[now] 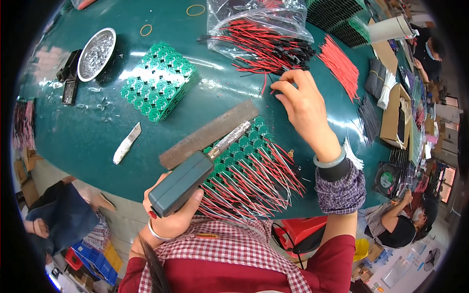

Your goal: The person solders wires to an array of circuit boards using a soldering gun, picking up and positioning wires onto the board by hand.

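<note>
My left hand (178, 215) is wrapped round the dark green handle of a soldering gun (181, 183). Its metal barrel points up and right over a sheet of round green circuit boards (239, 149), from which many red, white and black wires (254, 188) trail toward me. Along the far side of that sheet lies a flat, worn metal bar (207, 134). My right hand (303, 100) is at the near edge of a pile of red and black wires (273, 46); its fingers are curled, with thumb and forefinger tips slightly apart and no wire clearly between them.
A stack of green circuit boards (159, 80) stands at the back left, near a metal bowl (96, 53) of shiny bits and a white-handled blade (127, 143). Red wires (340, 66) and a cardboard box (394, 117) lie at right. Other people sit beyond the table.
</note>
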`<control>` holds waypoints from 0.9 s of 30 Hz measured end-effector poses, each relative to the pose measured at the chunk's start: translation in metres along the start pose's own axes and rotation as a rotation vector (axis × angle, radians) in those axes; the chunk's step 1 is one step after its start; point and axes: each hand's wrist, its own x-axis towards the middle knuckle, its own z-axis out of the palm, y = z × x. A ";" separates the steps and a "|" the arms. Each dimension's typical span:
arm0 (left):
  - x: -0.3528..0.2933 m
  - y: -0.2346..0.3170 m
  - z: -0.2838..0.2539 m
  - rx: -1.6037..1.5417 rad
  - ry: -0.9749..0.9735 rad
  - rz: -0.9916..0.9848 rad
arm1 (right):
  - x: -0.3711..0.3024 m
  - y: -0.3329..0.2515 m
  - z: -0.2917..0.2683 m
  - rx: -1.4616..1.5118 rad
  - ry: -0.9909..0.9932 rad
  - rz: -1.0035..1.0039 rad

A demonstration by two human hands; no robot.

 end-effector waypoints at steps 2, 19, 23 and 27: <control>0.000 -0.003 -0.002 -0.007 0.015 -0.002 | 0.004 0.008 0.004 -0.003 0.006 -0.050; -0.010 -0.011 -0.003 -0.015 0.050 -0.020 | -0.042 -0.058 -0.016 0.161 0.231 0.008; -0.009 -0.005 -0.002 -0.012 0.007 -0.004 | -0.074 -0.080 0.006 0.174 0.156 0.085; -0.011 -0.005 -0.005 0.009 -0.068 0.042 | -0.083 -0.084 0.017 0.170 0.186 0.116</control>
